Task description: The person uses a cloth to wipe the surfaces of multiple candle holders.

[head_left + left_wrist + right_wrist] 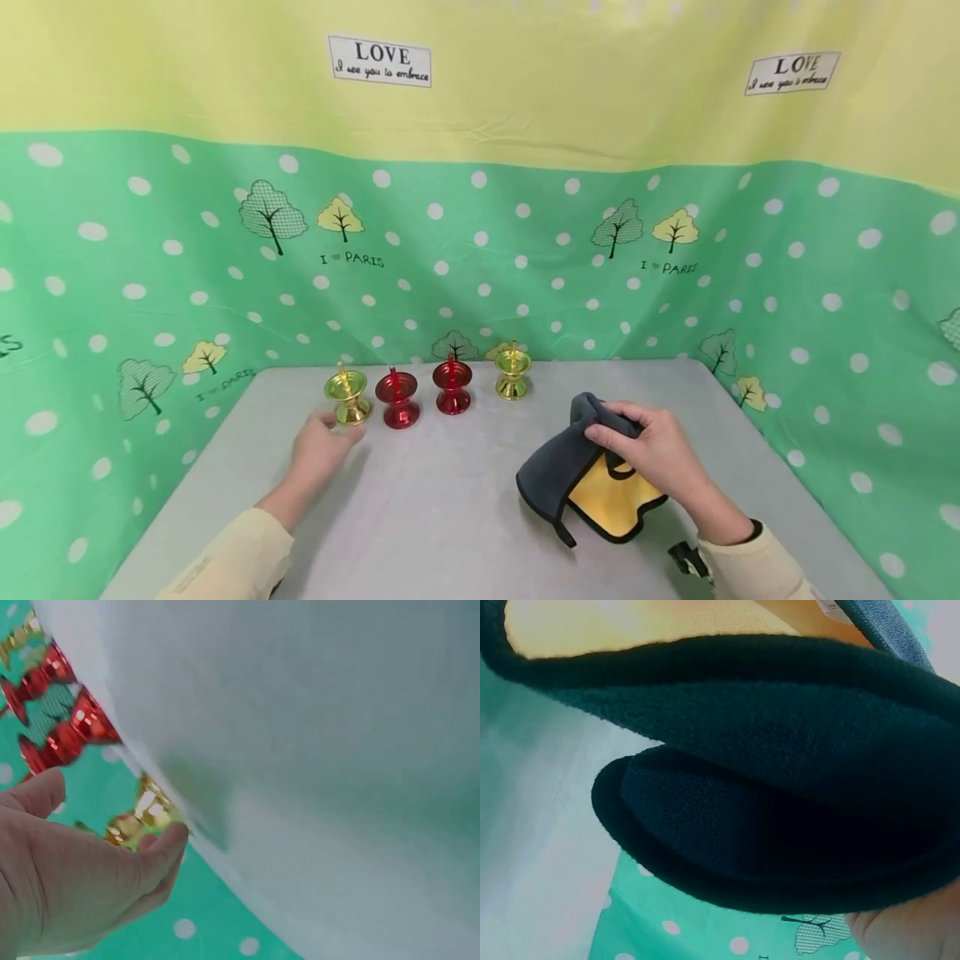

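Note:
My left hand is right at the gold candle holder at the left end of a row, thumb and fingers apart. In the left wrist view, the fingertips overlap the base of that gold holder. Two red candle holders and a second gold one stand upright to its right, each a shallow cup with a central post. Above the table's right half, my right hand grips a cleaning cloth, dark grey on one side, yellow on the other, with black edging. Its folds fill the right wrist view.
A grey-white table lies under everything. Green and yellow patterned curtains enclose it at the back and both sides. A small black strap or buckle shows beside the right sleeve.

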A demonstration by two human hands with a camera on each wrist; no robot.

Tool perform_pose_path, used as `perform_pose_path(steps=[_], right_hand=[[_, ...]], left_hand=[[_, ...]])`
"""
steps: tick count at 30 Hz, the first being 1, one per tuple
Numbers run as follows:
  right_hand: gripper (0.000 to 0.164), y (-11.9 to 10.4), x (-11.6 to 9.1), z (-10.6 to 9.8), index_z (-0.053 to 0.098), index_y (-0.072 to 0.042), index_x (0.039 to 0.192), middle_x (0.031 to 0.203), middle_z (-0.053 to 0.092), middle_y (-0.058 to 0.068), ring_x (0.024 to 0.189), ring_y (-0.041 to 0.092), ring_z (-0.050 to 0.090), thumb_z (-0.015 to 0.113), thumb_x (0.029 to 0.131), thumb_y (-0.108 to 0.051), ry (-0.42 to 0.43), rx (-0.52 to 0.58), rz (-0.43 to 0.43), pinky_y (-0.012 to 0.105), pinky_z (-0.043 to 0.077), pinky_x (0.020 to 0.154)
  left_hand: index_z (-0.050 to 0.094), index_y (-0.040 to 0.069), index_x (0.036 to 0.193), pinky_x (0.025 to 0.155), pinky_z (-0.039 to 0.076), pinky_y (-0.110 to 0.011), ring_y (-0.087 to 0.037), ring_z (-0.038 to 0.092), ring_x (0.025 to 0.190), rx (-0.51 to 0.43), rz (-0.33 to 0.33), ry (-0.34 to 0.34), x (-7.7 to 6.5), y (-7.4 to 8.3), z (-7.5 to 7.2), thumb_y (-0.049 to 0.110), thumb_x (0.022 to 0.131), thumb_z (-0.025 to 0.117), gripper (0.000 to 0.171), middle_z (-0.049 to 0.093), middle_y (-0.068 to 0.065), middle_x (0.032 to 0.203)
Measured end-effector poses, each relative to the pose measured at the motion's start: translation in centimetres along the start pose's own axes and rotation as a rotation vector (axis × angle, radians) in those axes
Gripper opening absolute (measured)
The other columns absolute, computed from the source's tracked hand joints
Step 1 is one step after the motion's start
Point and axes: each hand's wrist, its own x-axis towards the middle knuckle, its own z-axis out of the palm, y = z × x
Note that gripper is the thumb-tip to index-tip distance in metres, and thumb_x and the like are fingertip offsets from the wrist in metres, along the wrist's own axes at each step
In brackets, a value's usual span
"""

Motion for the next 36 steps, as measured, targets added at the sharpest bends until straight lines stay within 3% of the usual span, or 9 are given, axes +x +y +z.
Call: perform_pose_path(steps=[8, 14, 18, 23, 26, 31, 36], right_hand=[[0.032, -0.5, 0.0, 0.1, 0.081, -0.016, 0.118, 0.112, 0.080, 0.014, 0.083, 0.010, 0.077, 0.085, 0.093, -0.035, -0.021, 0.024, 0.005, 0.031, 0.064, 0.065], [0.032, -0.7, -0.2, 0.2, 0.081, -0.017, 0.119, 0.114, 0.080, 0.014, 0.085, 0.010, 0.077, 0.085, 0.093, -0.035, -0.026, 0.039, 0.011, 0.031, 0.064, 0.066], [0.032, -0.8, -0.3, 0.1, 0.081, -0.017, 0.119, 0.113, 0.080, 0.015, 0.084, 0.011, 0.077, 0.085, 0.093, -0.035, -0.031, 0.042, 0.023, 0.031, 0.064, 0.066], [0.033, -1.0, -0.3, 0.2, 0.081, -0.017, 0.119, 0.113, 0.080, 0.015, 0.083, 0.011, 0.077, 0.086, 0.092, -0.036, -0.023, 0.038, 0.018, 0.030, 0.064, 0.065], [0.035, -1.0, -0.2, 0.3, 0.080, -0.016, 0.120, 0.114, 0.080, 0.016, 0.083, 0.010, 0.078, 0.086, 0.092, -0.036, -0.026, 0.034, 0.014, 0.030, 0.064, 0.065], [0.036, -1.0, -0.2, 0.3, 0.080, -0.015, 0.122, 0.116, 0.080, 0.016, 0.085, 0.010, 0.078, 0.085, 0.093, -0.036, -0.031, 0.039, 0.014, 0.029, 0.064, 0.067], [0.035, -1.2, -0.2, 0.2, 0.080, -0.015, 0.120, 0.117, 0.080, 0.016, 0.086, 0.010, 0.078, 0.085, 0.093, -0.037, -0.039, 0.047, 0.030, 0.029, 0.065, 0.068]], left_hand=[[0.060, -0.012, 0.135, 0.102, 0.056, -0.057, -0.046, 0.063, 0.123, 0.059, 0.127, -0.068, -1.7, 2.5, 1.3, 0.030, 0.097, 0.077, 0.059, 0.066, -0.031, 0.134], [0.065, -0.009, 0.129, 0.092, 0.060, -0.049, -0.037, 0.067, 0.111, 0.016, 0.122, -0.111, -2.8, 4.0, 2.8, 0.028, 0.095, 0.081, 0.053, 0.070, -0.028, 0.124], [0.057, -0.010, 0.138, 0.102, 0.058, -0.055, -0.044, 0.064, 0.124, 0.014, 0.101, -0.115, -3.1, 4.7, 3.6, 0.029, 0.096, 0.080, 0.063, 0.064, -0.031, 0.137], [0.032, -0.013, 0.156, 0.120, 0.042, -0.064, -0.052, 0.045, 0.147, -0.060, 0.064, -0.085, -2.1, 5.4, 4.2, 0.034, 0.097, 0.078, 0.088, 0.043, -0.037, 0.159], [0.027, -0.014, 0.158, 0.125, 0.035, -0.064, -0.053, 0.039, 0.152, -0.147, 0.036, -0.074, -1.1, 5.6, 4.7, 0.032, 0.096, 0.080, 0.094, 0.037, -0.038, 0.163], [0.031, -0.014, 0.157, 0.128, 0.034, -0.060, -0.050, 0.040, 0.153, -0.216, -0.010, -0.062, 0.5, 5.5, 5.7, 0.023, 0.093, 0.082, 0.090, 0.039, -0.037, 0.163], [0.048, -0.012, 0.149, 0.124, 0.041, -0.058, -0.046, 0.054, 0.141, -0.200, -0.052, -0.008, 1.5, 5.3, 6.3, 0.020, 0.093, 0.082, 0.073, 0.053, -0.035, 0.154]])
